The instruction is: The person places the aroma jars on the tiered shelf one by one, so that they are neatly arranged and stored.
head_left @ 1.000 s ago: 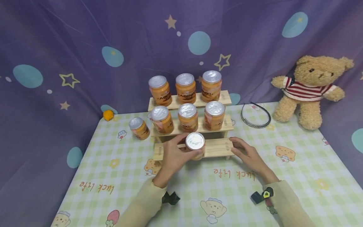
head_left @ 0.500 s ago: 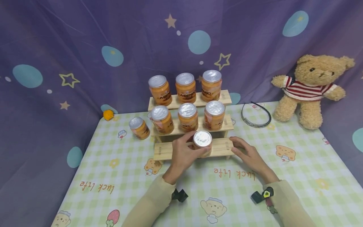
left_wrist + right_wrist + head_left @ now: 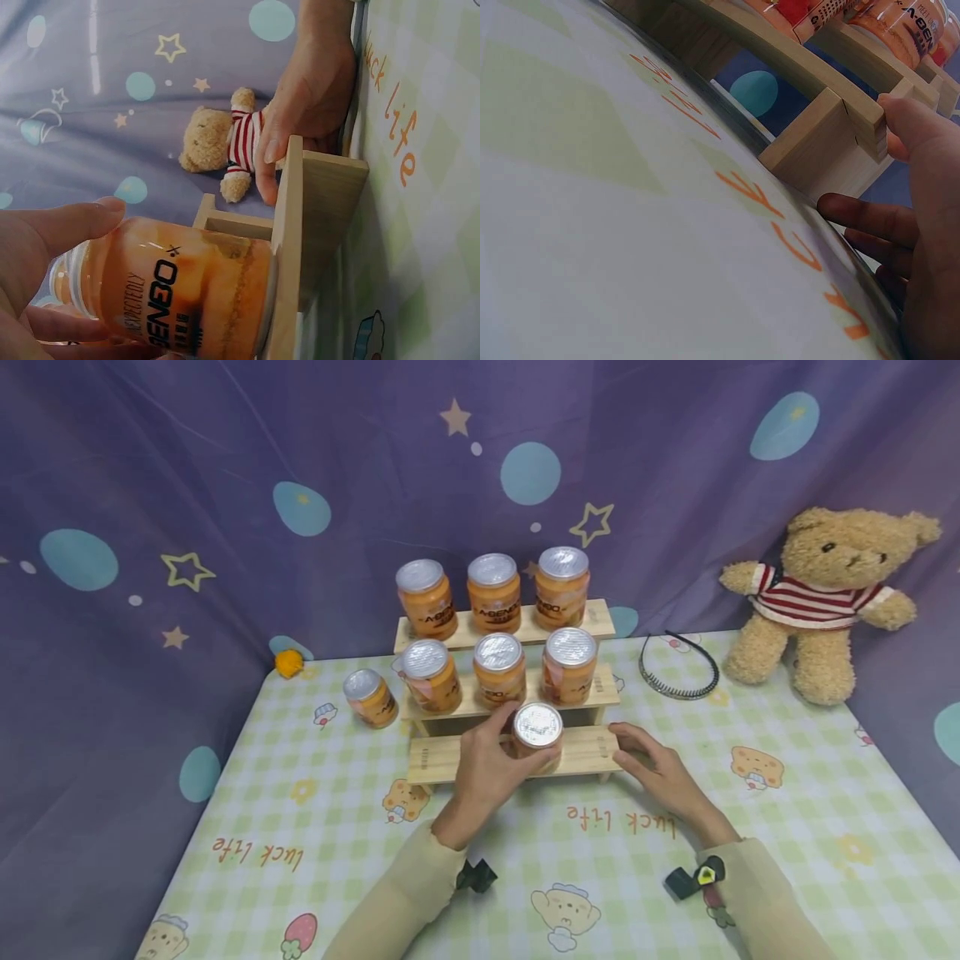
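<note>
My left hand (image 3: 491, 760) grips a clear jar (image 3: 537, 731) of orange contents with a silver lid. In the left wrist view that jar (image 3: 187, 289) stands with its base against the lowest board of a wooden three-step rack (image 3: 442, 760). Thumb and fingers lie round its upper part. My right hand (image 3: 660, 772) touches the right end of this board with relaxed fingers; in the right wrist view, a fingertip meets the corner of the rack (image 3: 832, 97). Similar jars stand on the middle step (image 3: 498, 672) and top step (image 3: 493, 596), three on each.
One more jar (image 3: 371, 698) stands on the checked tablecloth (image 3: 262, 768) left of the rack. A black headband (image 3: 678, 689) lies to the right, near a teddy bear (image 3: 821, 602) in a striped shirt. A purple curtain (image 3: 360, 443) hangs behind.
My left hand has moved the jar rightward along the lowest board, mostly in the first half second, and has since nearly stopped. My right hand keeps its place at the board's end.
</note>
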`<state>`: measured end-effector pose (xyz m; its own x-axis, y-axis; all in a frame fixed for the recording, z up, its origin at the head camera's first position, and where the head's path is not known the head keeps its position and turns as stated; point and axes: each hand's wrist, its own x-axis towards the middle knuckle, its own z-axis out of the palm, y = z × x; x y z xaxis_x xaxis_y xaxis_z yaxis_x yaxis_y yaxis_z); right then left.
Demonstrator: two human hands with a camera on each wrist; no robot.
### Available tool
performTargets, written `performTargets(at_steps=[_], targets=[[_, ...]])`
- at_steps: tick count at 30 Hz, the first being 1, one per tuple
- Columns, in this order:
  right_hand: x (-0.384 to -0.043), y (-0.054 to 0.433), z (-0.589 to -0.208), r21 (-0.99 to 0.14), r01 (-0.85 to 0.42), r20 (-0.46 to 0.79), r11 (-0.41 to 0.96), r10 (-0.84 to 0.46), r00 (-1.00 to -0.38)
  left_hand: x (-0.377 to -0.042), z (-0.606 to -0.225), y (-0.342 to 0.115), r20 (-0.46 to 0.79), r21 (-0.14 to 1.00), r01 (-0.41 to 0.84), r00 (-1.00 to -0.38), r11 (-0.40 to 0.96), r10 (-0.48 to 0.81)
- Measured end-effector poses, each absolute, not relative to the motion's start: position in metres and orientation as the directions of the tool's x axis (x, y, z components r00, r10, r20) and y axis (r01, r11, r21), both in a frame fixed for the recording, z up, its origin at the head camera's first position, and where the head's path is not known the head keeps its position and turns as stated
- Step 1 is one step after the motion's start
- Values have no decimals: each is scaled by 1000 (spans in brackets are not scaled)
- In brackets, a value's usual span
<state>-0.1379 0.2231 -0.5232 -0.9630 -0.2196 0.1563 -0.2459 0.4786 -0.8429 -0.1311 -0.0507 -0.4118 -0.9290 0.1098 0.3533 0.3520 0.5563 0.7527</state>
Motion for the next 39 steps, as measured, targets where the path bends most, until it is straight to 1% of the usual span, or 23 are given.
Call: performTargets(at_steps=[5,9,14,18,21,23,28,35,39], targets=[[-138,223,-524,-842,-242,153,482,-217,-964,-126,-405,-59,376,724,373,-919,580,121],[-138,224,-525,-837,-248,157,487,-220,-963,-120,-398,-71,383,735,380,-916,561,119],[-138,225,-526,-830,-261,169,492,-225,-960,-114,-388,-92,399,752,371,-914,545,72],[-138,225,-526,-832,-263,171,488,-226,-959,-112,-382,-113,458,735,392,-889,553,22],[-138,225,-525,-835,-263,169,484,-229,-959,-112,-379,-130,481,730,384,-877,566,-25],[-138,225,-525,-835,-262,168,483,-230,-959,-112,-379,-142,479,731,357,-875,581,-64],[-137,225,-524,-833,-256,161,491,-227,-960,-118,-375,-171,444,750,243,-875,615,-195],[-137,224,-524,-830,-254,160,496,-224,-961,-136,-375,-207,412,798,145,-839,585,-355],[-138,223,-525,-828,-254,162,499,-220,-962,-149,-380,-224,369,822,70,-822,565,-435]])
